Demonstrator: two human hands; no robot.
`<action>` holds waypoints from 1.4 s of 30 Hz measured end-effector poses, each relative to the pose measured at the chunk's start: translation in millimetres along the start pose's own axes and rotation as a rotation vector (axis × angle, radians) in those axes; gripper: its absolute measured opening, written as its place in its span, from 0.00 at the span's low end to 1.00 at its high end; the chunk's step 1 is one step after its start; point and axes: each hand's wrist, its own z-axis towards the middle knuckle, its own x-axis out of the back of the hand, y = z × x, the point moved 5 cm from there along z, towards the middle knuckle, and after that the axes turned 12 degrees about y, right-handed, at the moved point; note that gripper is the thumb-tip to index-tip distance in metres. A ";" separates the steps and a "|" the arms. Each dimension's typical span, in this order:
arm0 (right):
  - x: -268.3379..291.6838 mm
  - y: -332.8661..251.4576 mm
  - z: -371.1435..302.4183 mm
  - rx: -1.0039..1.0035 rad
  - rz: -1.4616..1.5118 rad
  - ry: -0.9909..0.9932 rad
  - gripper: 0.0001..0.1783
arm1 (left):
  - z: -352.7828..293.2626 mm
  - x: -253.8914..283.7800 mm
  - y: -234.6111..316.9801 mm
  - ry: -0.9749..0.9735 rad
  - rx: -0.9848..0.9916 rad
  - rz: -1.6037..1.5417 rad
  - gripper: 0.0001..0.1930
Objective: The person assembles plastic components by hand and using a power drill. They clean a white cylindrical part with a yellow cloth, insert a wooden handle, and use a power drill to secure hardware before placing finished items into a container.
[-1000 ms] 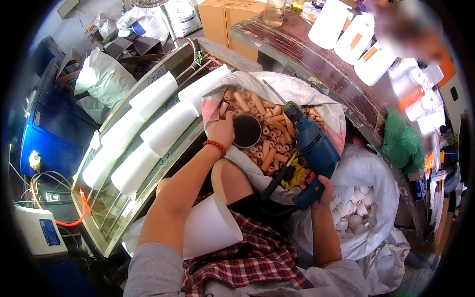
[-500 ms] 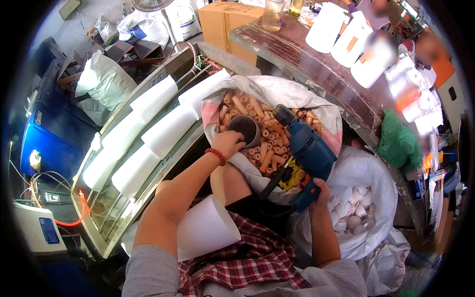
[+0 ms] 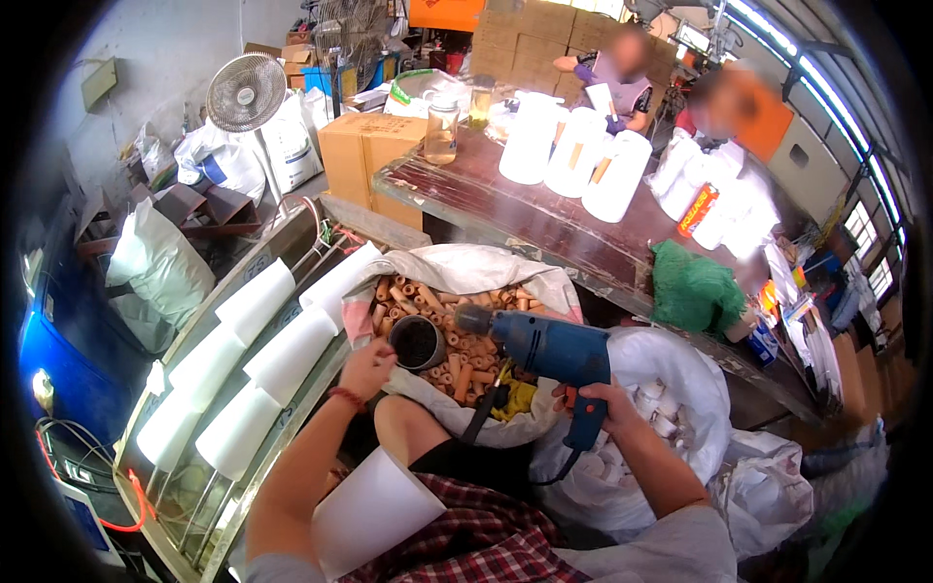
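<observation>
One drill (image 3: 554,345) sits in the right hand (image 3: 614,400) — left hand (image 3: 367,370) apart.

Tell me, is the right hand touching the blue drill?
Touching: the head view shows the right hand wrapped around the handle of the blue drill.

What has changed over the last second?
The drill has swung from pointing away to pointing left. The left hand has drawn to the dark cup's near-left side; contact is unclear. The view has tilted up. Unchanged: the right hand grips the drill; the white cylinder lies on the lap.
</observation>
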 end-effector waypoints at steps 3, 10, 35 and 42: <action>-14.8 -8.5 -19.5 -0.021 -0.084 -0.086 0.28 | -29.9 65.1 -21.9 0.076 0.024 -0.105 0.08; -65.3 92.4 -17.9 -0.266 -0.139 -0.254 0.27 | -145.8 170.9 -69.1 0.307 0.423 -0.438 0.07; -100.2 166.5 10.0 -0.503 -0.265 -0.244 0.25 | -217.4 173.5 -129.1 0.353 0.618 -0.769 0.05; -78.5 173.0 14.1 -0.394 -0.341 -0.151 0.25 | -218.5 171.4 -133.0 0.345 0.607 -0.822 0.04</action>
